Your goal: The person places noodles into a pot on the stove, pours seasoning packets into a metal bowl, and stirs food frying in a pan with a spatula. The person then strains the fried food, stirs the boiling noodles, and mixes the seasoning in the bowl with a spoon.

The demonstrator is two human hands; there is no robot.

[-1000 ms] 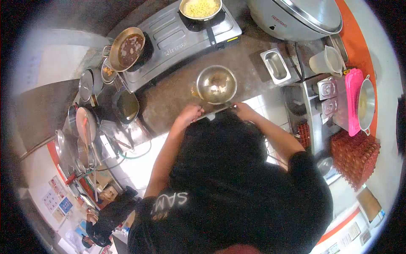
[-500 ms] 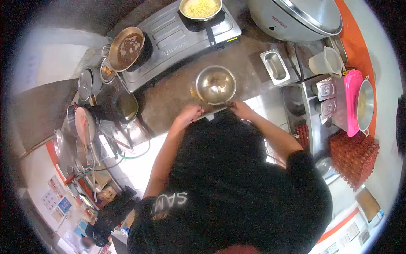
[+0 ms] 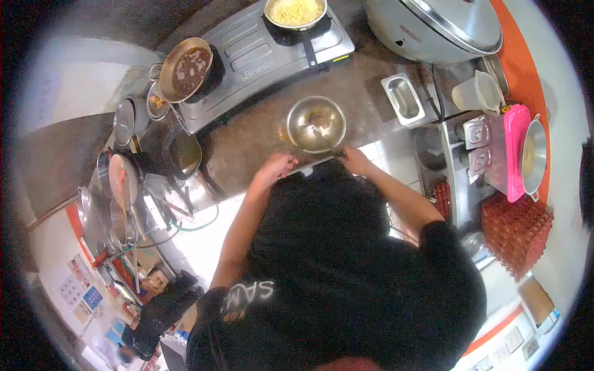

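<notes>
A round metal bowl [image 3: 317,125] stands on the steel counter, close to its front edge. It looks nearly bare inside, with some brownish residue or reflections at the bottom. My left hand [image 3: 278,168] is at the counter edge, left of and below the bowl, its fingers curled closed. On the other side, my right hand [image 3: 357,162] is also curled at the edge, just below the bowl's right rim. Something dark shows at its fingertips, against my black shirt [image 3: 346,260]. What either hand grips is too small or hidden to make out.
Behind the bowl is a gas stove [image 3: 247,71] bearing a pan of brown liquid [image 3: 190,69] and a pan of yellow food [image 3: 296,12]. A large cooker [image 3: 421,31], a steel insert pan [image 3: 403,99] and a plastic jug [image 3: 475,93] stand right. Pots crowd the left; a person [image 3: 161,315] is lower left.
My right hand has shifted very slightly to the right along the counter edge. My left hand and the metal bowl are where they were.
</notes>
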